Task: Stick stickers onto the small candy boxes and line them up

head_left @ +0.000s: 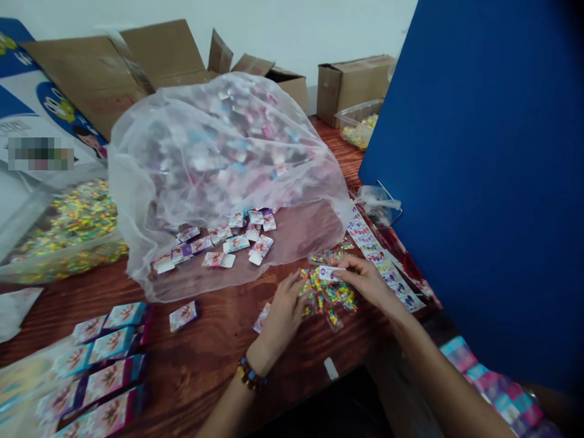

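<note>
packing wkshop: cardboard bxs (360, 88) by wall (283, 27), rows of sm. printed cartons (109, 347), plastic tub (68, 264) w/ coloured bits (86, 210).

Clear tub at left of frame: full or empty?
Full, or close to it: the clear tub is heaped with small multicoloured pieces, also showing through its front wall.

The one camera sits on the person's head and looks ahead and down at the table (219, 340), so the left hand (283, 304) and the right hand (364, 281) show from above, with the arms coming up from the bottom. The hands are near, a bit below the middle, while the brown box (360, 85) and the white wall (283, 30) are farther off at the top. It sees wide, from the clear tub (68, 258) at the left to the big blue board (479, 182) that fills much of the right side.
</note>
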Motion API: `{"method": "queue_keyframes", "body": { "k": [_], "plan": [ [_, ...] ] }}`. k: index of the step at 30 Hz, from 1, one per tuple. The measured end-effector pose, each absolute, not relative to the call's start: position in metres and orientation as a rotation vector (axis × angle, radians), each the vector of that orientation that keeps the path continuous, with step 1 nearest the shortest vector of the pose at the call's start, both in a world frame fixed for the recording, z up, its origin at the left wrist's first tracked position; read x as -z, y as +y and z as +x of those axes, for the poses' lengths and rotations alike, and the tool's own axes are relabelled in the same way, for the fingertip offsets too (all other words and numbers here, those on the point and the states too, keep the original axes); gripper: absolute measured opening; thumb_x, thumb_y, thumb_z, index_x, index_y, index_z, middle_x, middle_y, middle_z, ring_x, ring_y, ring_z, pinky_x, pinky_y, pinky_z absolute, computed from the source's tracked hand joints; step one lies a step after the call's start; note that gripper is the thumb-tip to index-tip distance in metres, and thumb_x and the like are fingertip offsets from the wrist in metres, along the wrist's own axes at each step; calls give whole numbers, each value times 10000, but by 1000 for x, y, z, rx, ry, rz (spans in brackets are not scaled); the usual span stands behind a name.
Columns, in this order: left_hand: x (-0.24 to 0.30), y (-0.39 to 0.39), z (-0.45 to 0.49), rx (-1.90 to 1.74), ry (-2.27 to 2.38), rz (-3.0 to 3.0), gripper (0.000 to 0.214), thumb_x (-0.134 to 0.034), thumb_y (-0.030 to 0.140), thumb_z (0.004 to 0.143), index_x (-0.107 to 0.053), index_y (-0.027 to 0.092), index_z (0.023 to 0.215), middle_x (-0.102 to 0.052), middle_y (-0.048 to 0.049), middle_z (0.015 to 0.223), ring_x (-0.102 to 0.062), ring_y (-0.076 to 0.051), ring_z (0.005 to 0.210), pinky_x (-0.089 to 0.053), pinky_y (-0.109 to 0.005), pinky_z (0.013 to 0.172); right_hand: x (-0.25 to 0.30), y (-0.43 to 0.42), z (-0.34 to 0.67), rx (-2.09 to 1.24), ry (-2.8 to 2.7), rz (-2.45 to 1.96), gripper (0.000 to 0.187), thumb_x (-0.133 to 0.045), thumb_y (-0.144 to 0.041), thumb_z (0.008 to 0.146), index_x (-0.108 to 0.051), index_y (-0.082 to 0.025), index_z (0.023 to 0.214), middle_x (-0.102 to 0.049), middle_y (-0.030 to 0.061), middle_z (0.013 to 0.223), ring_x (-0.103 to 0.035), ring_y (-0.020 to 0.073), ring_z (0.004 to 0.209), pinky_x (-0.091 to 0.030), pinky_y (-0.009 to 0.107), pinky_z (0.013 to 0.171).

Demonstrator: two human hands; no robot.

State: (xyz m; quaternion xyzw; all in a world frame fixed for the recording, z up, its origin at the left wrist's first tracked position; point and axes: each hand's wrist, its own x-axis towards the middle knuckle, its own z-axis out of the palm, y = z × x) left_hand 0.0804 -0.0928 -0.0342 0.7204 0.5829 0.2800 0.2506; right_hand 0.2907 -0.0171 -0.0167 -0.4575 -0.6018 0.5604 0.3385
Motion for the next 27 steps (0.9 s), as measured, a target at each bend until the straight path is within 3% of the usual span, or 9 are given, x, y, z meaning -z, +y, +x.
{"method": "queue_keyframes", "body": {
  "k": [3, 6, 11, 15, 17, 21, 27],
  "plan": [
    [15, -102, 71, -977, 1678, 1822, 289, -431, 224, 925, -539, 201, 1192, -584, -84, 1210, -527, -174, 1144, -434, -365, 997, 21, -35, 284, -1557, -1591, -1218, 171, -641, -332, 747, -609, -173, 691, -610, -13, 707, -542, 140, 673, -394, 241, 640],
    [4, -114, 60, -1004, 1651, 1859, 271, -455, 221, 915, -548, 209, 1170, -607, -71, 1132, -557, -172, 1070, -465, -340, 933, 26, -51, 266, -1599, -1663, -1226, 171, -618, -321, 752, -617, -169, 673, -560, -29, 622, -500, 127, 615, -366, 235, 605],
    [21, -141, 39, -830, 1949, 1871, 267, -474, 235, 901, -557, 175, 1147, -609, -92, 1085, -540, -221, 1014, -460, -402, 892, 36, -66, 257, -1550, -1719, -1328, 156, -592, -302, 782, -635, -173, 706, -557, -32, 632, -503, 126, 628, -345, 230, 595],
    [37, -157, 36, -388, 2227, 1892, 542, -634, 342, 796, -472, 168, 1282, -536, -131, 1207, -462, -323, 1072, -437, -488, 848, 36, -70, 258, -1355, -1960, -1320, 121, -587, -245, 803, -616, -183, 703, -566, -31, 672, -515, 128, 672, -335, 232, 620],
    [39, -160, 38, -276, 2292, 1876, 552, -652, 346, 777, -481, 185, 1277, -518, -127, 1212, -447, -329, 1068, -431, -477, 827, 34, -72, 254, -1295, -2056, -1277, 106, -588, -224, 807, -603, -187, 708, -575, -26, 710, -521, 131, 705, -342, 235, 650],
    [40, -163, 36, -290, 2246, 1844, 374, -580, 263, 824, -538, 207, 1192, -559, -91, 1113, -465, -273, 987, -422, -422, 806, 32, -73, 245, -1260, -2160, -1280, 85, -577, -206, 813, -580, -188, 730, -571, -13, 776, -523, 142, 750, -353, 244, 682],
    [40, -157, 41, -467, 2227, 1958, 485, -555, 224, 837, -431, 199, 1305, -508, -123, 1238, -417, -296, 1085, -389, -460, 860, 30, -75, 252, -1403, -2158, -1169, 72, -607, -198, 798, -605, -184, 727, -589, -11, 789, -531, 141, 746, -368, 242, 698]
  ]
}}
